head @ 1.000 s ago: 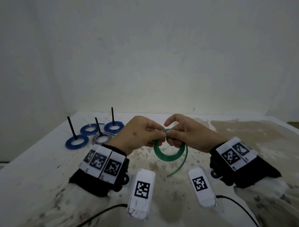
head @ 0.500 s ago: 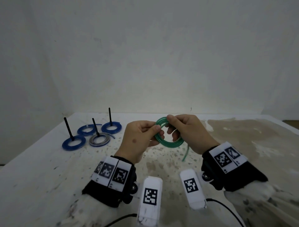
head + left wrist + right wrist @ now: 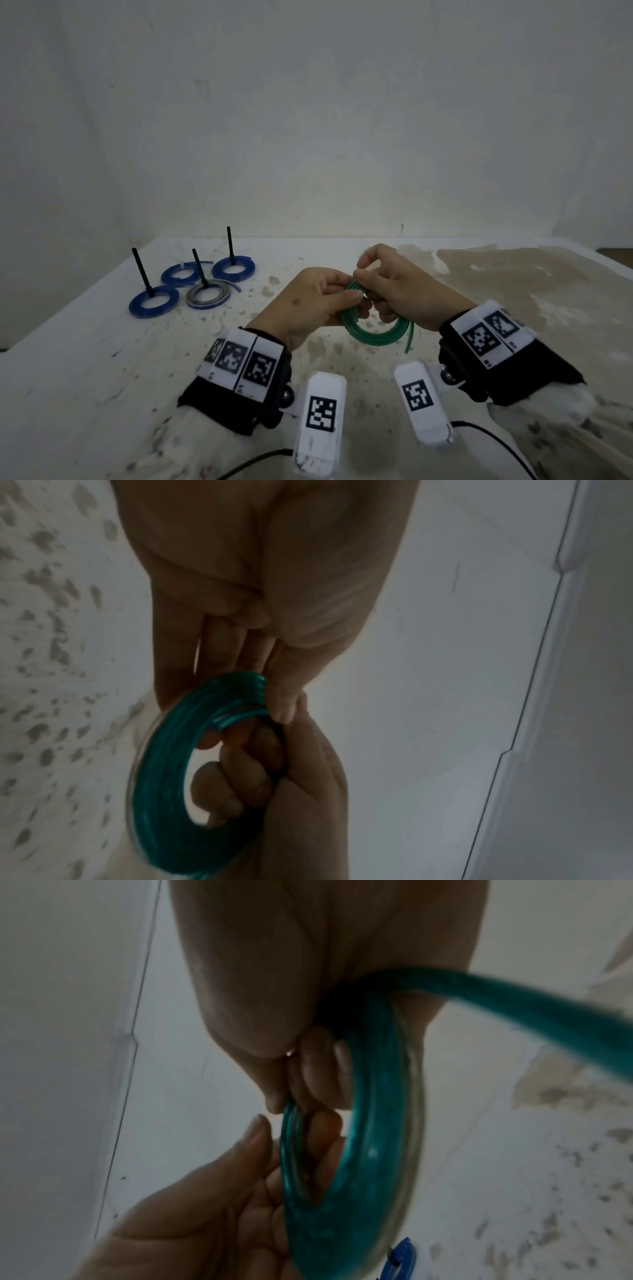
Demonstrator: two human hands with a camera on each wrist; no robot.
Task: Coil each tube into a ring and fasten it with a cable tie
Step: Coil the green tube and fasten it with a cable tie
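A green tube (image 3: 373,334) is wound into a coil of several turns, held in the air above the table between both hands. My left hand (image 3: 318,301) pinches the coil's upper left side with thumb and fingers. My right hand (image 3: 397,291) holds the top of the coil, its fingers curled through the ring. A short loose end (image 3: 409,339) hangs down at the coil's right. The left wrist view has the green coil (image 3: 161,772) edge-on under both hands. From the right wrist, the coil (image 3: 373,1150) fills the middle and its free end (image 3: 514,999) sweeps off right. No cable tie shows on it.
Several finished coils lie at the table's back left: blue rings (image 3: 154,301) (image 3: 234,269) and a grey one (image 3: 208,295), with black cable-tie tails (image 3: 141,270) standing up. The stained white table (image 3: 102,359) meets a wall (image 3: 308,137) behind.
Both hands have dropped a little with the green coil. The loose end is shorter, with more tube wound into the ring. The finished coils have not moved.
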